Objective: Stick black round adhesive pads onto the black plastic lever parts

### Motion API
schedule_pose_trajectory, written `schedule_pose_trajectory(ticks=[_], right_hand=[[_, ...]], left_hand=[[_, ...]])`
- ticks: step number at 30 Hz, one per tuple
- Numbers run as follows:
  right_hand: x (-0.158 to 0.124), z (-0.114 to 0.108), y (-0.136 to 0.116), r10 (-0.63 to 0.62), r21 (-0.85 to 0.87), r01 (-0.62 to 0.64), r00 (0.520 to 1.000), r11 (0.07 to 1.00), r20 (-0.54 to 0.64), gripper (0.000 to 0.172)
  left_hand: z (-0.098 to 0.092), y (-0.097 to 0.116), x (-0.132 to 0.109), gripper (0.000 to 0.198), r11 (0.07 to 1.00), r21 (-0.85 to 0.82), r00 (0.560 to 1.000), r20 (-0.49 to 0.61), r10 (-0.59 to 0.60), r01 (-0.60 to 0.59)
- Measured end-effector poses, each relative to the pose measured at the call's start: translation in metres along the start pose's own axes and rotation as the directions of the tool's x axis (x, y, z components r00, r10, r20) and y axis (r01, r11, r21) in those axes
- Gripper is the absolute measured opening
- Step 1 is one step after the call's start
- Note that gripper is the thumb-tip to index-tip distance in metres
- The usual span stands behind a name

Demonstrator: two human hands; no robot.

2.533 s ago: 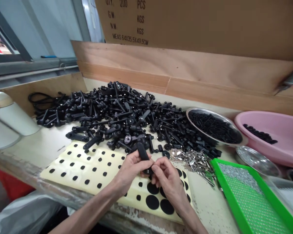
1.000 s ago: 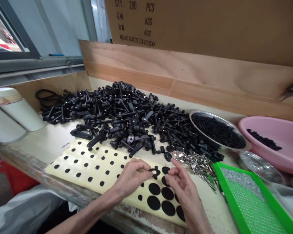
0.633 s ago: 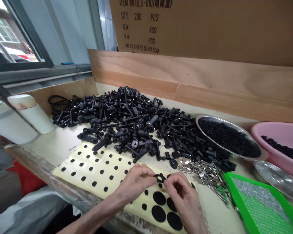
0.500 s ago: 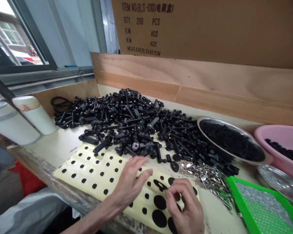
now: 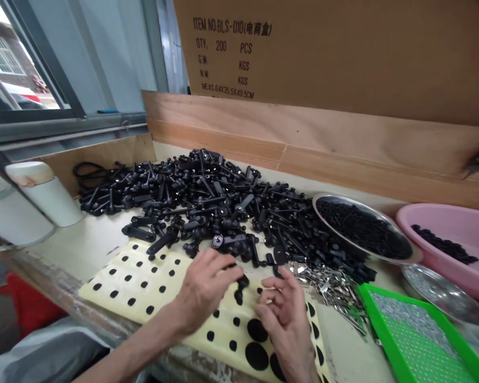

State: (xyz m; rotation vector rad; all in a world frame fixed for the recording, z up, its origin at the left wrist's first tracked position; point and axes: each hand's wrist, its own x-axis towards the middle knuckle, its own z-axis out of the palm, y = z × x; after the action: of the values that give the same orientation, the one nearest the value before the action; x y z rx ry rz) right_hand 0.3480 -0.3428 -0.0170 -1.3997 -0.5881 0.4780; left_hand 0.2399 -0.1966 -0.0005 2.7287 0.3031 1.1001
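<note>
My left hand [image 5: 207, 282] is closed on a small black plastic part [image 5: 241, 290], holding it at the fingertips just over a pale yellow sticker sheet [image 5: 179, 314]. The fingers hide part of it. To the right, my right hand [image 5: 287, 319] hovers over the sheet's right end, its fingers loosely curled and apart, with nothing visible in them. Rows of small black dots cover the sheet's left and middle. Larger black round stickers [image 5: 257, 355] lie beside my right hand.
Behind the sheet is a heap of black plastic parts [image 5: 207, 197]. Small metal pieces [image 5: 331, 290], a steel bowl of black pieces [image 5: 407, 255], a pink basin [image 5: 463, 213] and a green tray [image 5: 383, 335] stand right. White canisters [image 5: 48, 197] stand left.
The small black part has moved left and up off the sheet into my left hand's fingertips. My right hand has loosened its pinch. The view has shifted slightly.
</note>
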Motion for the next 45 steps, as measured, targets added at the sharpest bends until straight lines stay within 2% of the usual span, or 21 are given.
schedule_pose_trajectory(ticks=[2,4,8,11,12,13,14,15,16,18,19,20,21,23,25,28,30,33,36,41,45], right_hand=[[0.0,0.01,0.001,0.022,0.087,-0.028,0.997,0.996,0.068,0.068],[0.003,0.013,0.001,0.078,0.168,-0.088,0.995,0.982,0.065,0.063],[0.008,0.006,-0.002,0.255,0.285,-0.255,0.966,0.924,0.039,0.06],[0.008,0.0,-0.007,0.229,0.323,-0.254,0.967,0.912,0.115,0.068],[0.008,-0.002,-0.009,0.208,0.327,-0.241,0.969,0.914,0.135,0.071],[0.008,-0.005,-0.012,0.197,0.319,-0.236,0.969,0.918,0.151,0.073],[0.008,-0.007,-0.015,0.199,0.302,-0.243,0.965,0.922,0.17,0.076],[0.008,-0.009,-0.018,0.213,0.286,-0.265,0.957,0.921,0.198,0.079],[0.008,-0.011,-0.021,0.235,0.273,-0.297,0.942,0.915,0.237,0.082],[0.008,-0.013,-0.026,0.27,0.269,-0.363,0.906,0.892,0.327,0.085],[0.008,-0.013,-0.028,0.273,0.276,-0.384,0.89,0.881,0.366,0.085],[0.008,-0.013,-0.029,0.268,0.284,-0.392,0.881,0.875,0.389,0.083],[0.009,-0.013,-0.029,0.258,0.286,-0.381,0.886,0.879,0.386,0.08],[0.012,-0.014,-0.026,0.229,0.259,-0.317,0.92,0.912,0.319,0.074],[0.018,-0.018,-0.02,0.198,0.199,-0.231,0.965,0.953,0.171,0.068],[0.025,-0.025,-0.008,0.184,0.156,-0.17,0.979,0.973,-0.086,0.041],[0.025,-0.026,-0.003,0.195,0.17,-0.169,0.97,0.971,-0.148,0.025],[0.018,-0.017,0.001,0.25,0.165,-0.241,0.968,0.956,-0.033,0.029],[0.009,-0.003,0.001,0.315,0.151,-0.323,0.946,0.934,0.08,0.032],[0.007,0.006,-0.002,0.367,0.102,-0.379,0.922,0.92,0.121,0.033],[0.009,0.006,-0.001,0.401,0.052,-0.41,0.907,0.911,0.129,0.032]], left_hand=[[0.007,0.015,-0.007,0.026,0.997,0.006,0.996,-0.022,0.081,-0.08],[0.015,0.022,-0.014,0.03,0.995,-0.007,0.994,-0.05,0.095,-0.096],[0.033,0.025,-0.027,0.041,0.996,0.045,0.995,-0.05,0.083,-0.081],[0.031,0.027,-0.022,0.036,0.999,-0.045,0.999,-0.05,0.008,-0.01],[0.025,0.027,-0.016,0.034,0.993,-0.113,0.999,-0.018,-0.028,0.026],[0.017,0.027,-0.009,0.032,0.979,-0.194,0.997,0.059,-0.055,0.066],[0.007,0.026,-0.002,0.03,0.953,-0.282,0.98,0.186,-0.063,0.115],[-0.002,0.025,0.006,0.028,0.912,-0.369,0.936,0.348,-0.044,0.18],[-0.011,0.023,0.012,0.024,0.848,-0.451,0.857,0.515,-0.008,0.279],[-0.022,0.02,0.019,0.02,0.64,-0.541,0.651,0.754,0.081,0.546],[-0.023,0.02,0.019,0.019,0.504,-0.542,0.573,0.812,0.111,0.672],[-0.02,0.02,0.018,0.019,0.362,-0.532,0.525,0.842,0.125,0.766],[-0.016,0.021,0.016,0.02,0.226,-0.521,0.51,0.853,0.11,0.823],[-0.006,0.024,0.011,0.019,0.022,-0.526,0.526,0.851,-0.004,0.85],[0.001,0.023,0.008,0.019,-0.09,-0.576,0.555,0.811,-0.186,0.812],[0.005,0.016,0.008,0.023,-0.107,-0.675,0.567,0.685,-0.458,0.73],[0.007,0.011,0.009,0.025,-0.075,-0.702,0.557,0.621,-0.551,0.708],[0.014,0.008,0.008,0.025,-0.04,-0.695,0.543,0.595,-0.593,0.717],[0.02,0.01,0.009,0.021,0.003,-0.716,0.563,0.546,-0.621,0.698],[0.021,0.012,0.01,0.02,-0.007,-0.71,0.544,0.545,-0.637,0.704],[0.02,0.012,0.008,0.016,0.003,-0.707,0.556,0.553,-0.621,0.707]])
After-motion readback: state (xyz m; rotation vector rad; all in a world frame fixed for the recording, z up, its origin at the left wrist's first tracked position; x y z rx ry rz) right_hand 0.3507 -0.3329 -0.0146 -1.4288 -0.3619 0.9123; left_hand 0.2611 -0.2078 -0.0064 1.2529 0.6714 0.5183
